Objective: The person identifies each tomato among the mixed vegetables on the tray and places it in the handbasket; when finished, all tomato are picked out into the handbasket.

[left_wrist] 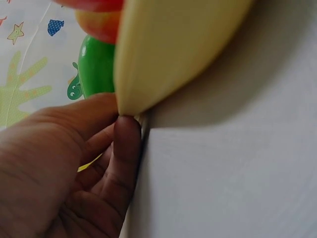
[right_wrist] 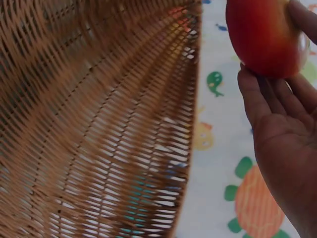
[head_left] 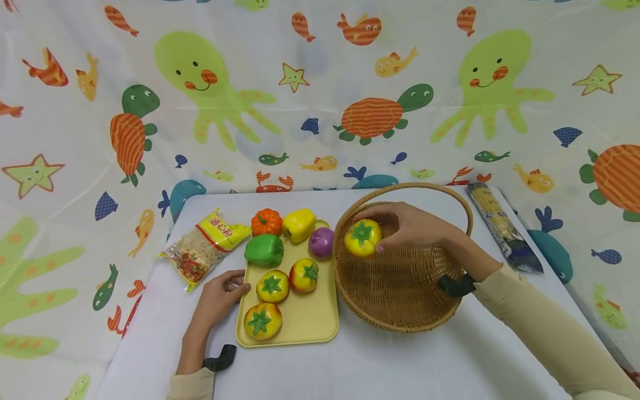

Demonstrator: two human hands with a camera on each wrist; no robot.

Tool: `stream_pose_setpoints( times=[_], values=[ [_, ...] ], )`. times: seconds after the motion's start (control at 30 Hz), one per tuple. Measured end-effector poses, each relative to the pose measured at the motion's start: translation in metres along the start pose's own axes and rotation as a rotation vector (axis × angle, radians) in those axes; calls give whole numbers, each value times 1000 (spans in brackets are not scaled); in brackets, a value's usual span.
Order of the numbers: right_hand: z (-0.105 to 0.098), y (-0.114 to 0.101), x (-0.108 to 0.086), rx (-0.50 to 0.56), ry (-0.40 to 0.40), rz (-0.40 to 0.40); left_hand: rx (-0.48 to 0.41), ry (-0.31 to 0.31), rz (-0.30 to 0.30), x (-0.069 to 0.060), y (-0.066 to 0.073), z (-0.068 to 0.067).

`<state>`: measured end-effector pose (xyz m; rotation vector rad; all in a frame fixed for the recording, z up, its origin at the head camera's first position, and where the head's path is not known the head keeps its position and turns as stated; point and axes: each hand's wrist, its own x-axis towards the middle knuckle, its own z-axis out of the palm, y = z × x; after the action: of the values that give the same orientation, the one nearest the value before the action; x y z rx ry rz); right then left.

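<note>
My right hand [head_left: 407, 222] holds a yellow-red tomato [head_left: 363, 238] with a green star-shaped top, over the left rim of the wicker basket [head_left: 400, 289]. In the right wrist view the tomato's red side [right_wrist: 265, 37] shows between thumb and fingers, apart from the woven wall [right_wrist: 99, 124]. At the pale yellow tray [head_left: 310, 316], my left hand [head_left: 220, 294] pinches the left edge between thumb and fingers, as the left wrist view shows. Three similar tomatoes [head_left: 263, 321] lie on the tray, with a green bell pepper [head_left: 264, 250] behind them.
An orange pumpkin [head_left: 266, 222], a yellow bell pepper [head_left: 299, 225] and a purple onion [head_left: 321, 243] sit at the tray's far end. A macaroni bag [head_left: 207, 247] lies left of it. Right of the basket, whose handle [head_left: 425, 185] arches up, is a long clear packet [head_left: 502, 228].
</note>
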<state>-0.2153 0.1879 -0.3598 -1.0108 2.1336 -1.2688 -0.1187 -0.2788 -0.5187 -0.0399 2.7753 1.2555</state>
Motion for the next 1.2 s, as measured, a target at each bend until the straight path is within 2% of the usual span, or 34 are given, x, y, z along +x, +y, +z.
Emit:
stream_pose_setpoints(
  times=[0.27,0.47,0.7,1.2],
  values=[
    [-4,23,19,-102,-101,58,17,4,2,0,0,-1],
    [-4,43,30,-49,-180,143,20,6,-7,-1,2,-2],
    [0,52,36,-148,-280,192,4,15,-15,-1,3,-1],
    [1,64,34,-200,-346,251,-3,12,-20,-1,2,0]
  ],
)
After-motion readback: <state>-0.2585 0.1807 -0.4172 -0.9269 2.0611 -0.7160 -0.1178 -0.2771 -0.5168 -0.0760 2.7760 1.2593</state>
